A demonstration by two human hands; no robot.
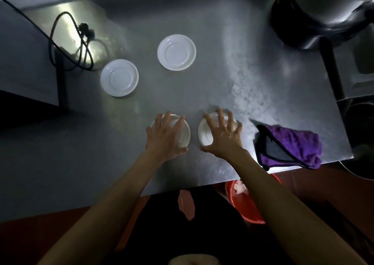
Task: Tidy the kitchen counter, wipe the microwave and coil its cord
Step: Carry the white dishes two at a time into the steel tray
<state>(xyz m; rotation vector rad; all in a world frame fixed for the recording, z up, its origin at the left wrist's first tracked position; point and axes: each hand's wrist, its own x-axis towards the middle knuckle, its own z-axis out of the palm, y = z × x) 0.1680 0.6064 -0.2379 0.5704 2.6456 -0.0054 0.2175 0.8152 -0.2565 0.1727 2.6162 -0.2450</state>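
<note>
Early stage: left hand (165, 137) and right hand (221, 134) each spread open over a small white ceramic saucer, black microwave cord (66, 42) uncoiled at 10 o'clock, purple cloth (289, 147) unused at 3.

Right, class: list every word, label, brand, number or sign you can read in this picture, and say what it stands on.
None can be read.
The four white saucers, such as the far one, are plain.
The purple cloth shows no tag or print.
The plug on the black cord and the dark pot at the far right are too dim and blurred to show any marking.
The steel counter bears no writing.
</note>
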